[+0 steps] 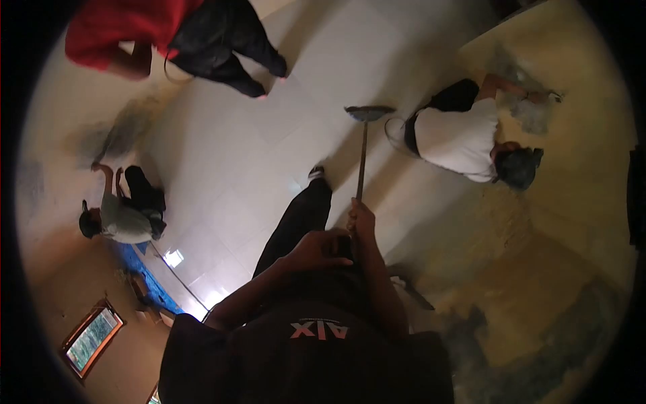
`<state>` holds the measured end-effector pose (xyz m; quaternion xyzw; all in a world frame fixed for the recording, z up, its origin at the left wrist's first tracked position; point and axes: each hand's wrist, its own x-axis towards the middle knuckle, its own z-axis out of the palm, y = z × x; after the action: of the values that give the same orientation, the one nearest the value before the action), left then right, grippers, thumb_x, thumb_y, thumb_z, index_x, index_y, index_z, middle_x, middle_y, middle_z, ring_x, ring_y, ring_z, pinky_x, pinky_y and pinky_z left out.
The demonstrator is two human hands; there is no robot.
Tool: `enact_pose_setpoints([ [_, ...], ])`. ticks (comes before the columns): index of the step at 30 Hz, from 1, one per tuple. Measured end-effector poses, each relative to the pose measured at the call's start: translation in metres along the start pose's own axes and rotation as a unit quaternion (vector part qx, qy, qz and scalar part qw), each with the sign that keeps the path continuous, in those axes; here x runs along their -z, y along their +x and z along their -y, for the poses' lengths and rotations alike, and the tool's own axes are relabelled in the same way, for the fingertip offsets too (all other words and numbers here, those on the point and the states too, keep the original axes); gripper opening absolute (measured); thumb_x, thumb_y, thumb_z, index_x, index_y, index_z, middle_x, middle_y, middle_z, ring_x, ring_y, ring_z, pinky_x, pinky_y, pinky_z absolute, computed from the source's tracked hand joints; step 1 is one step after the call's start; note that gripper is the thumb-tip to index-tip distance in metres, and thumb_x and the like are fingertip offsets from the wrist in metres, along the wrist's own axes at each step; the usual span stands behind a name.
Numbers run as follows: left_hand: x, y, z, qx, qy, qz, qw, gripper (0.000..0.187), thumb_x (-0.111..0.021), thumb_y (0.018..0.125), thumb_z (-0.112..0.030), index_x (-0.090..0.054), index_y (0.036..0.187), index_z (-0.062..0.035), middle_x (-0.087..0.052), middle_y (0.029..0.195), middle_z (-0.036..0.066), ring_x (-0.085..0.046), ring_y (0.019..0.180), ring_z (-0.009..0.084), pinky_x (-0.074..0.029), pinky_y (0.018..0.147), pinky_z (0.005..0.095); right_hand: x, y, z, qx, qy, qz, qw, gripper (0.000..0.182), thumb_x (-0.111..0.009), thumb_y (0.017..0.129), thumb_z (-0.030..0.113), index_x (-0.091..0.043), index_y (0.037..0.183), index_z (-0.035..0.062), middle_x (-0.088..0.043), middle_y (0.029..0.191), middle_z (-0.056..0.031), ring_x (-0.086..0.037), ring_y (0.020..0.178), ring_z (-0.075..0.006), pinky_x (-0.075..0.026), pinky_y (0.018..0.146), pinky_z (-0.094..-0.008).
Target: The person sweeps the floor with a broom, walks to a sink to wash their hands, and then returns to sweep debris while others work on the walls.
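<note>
A long-handled shovel [363, 158] reaches forward from my body, its wide dark head [369, 114] out over the pale floor. My right hand [361, 219] is wrapped round the handle. Nearer my waist, my left hand [315, 250] curls at the handle's rear part, thumb and fingers bent; dark clothing behind makes the contact hard to see. Some greyish matter seems to lie on the shovel head, too small to make out.
A person in a white shirt [454, 138] works at the right wall, which has grey patches. A person [128, 219] reaches to the left wall. Someone in red [134, 30] stands far left. A blue sheet [151, 283] lies near the lower left, by a window [93, 340].
</note>
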<state>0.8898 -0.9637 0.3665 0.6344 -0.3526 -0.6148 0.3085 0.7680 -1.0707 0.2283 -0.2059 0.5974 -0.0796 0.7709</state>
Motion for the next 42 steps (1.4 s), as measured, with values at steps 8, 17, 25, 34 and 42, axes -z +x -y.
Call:
enact_pose_setpoints([
  [8,0.122,0.135,-0.128,-0.319,0.225,-0.065,0.918,0.034,-0.075,0.070,-0.033,-0.066,0.096,-0.0131,-0.057,0.076,0.003,-0.059,0.070,0.0189,-0.048,0.061,0.0305,-0.091,0.040,0.183,-0.021,0.130,0.073,0.989,0.021,-0.060,0.089,0.025,-0.050,0.076,0.0116,-0.046,0.058,0.0026,-0.044,0.045,-0.0074,-0.038,0.041,-0.0229],
  [17,0.241,0.329,-0.304,-0.421,0.362,-0.175,0.813,0.029,-0.074,0.069,-0.026,-0.066,0.096,-0.0168,-0.051,0.069,0.001,-0.055,0.063,0.0175,-0.045,0.052,0.0297,-0.130,0.150,0.441,-0.013,0.107,0.148,0.983,0.030,-0.070,0.078,0.033,-0.059,0.085,0.0051,-0.054,0.065,-0.0036,-0.050,0.053,-0.0135,-0.041,0.048,-0.0277],
  [25,0.357,0.473,-0.431,-0.434,0.291,-0.226,0.822,0.028,-0.075,0.069,-0.022,-0.070,0.095,-0.0139,-0.052,0.066,0.003,-0.053,0.059,0.0184,-0.045,0.050,0.0320,-0.196,0.174,0.663,0.180,-0.003,0.108,0.978,0.035,-0.053,0.088,0.028,-0.051,0.112,0.0033,-0.057,0.092,-0.0089,-0.060,0.076,-0.0168,-0.050,0.062,-0.0276],
  [34,0.512,0.645,-0.597,-0.392,0.136,-0.004,0.910,0.017,-0.076,0.070,-0.018,-0.070,0.082,-0.0076,-0.063,0.070,0.007,-0.058,0.057,0.0164,-0.045,0.054,0.0271,-0.271,0.290,0.819,0.535,-0.227,-0.077,0.810,0.043,-0.063,0.079,0.022,-0.050,0.117,0.0060,-0.064,0.093,-0.0164,-0.065,0.086,-0.0235,-0.050,0.075,-0.0371],
  [42,0.544,0.797,-0.735,-0.480,0.203,0.164,0.837,0.020,-0.072,0.076,-0.021,-0.066,0.090,-0.0097,-0.067,0.086,0.005,-0.065,0.073,0.0230,-0.051,0.064,0.0318,-0.286,0.296,1.019,0.597,-0.045,-0.142,0.788,0.024,-0.062,0.083,0.022,-0.058,0.098,0.0032,-0.062,0.083,-0.0094,-0.059,0.072,-0.0181,-0.047,0.066,-0.0301],
])
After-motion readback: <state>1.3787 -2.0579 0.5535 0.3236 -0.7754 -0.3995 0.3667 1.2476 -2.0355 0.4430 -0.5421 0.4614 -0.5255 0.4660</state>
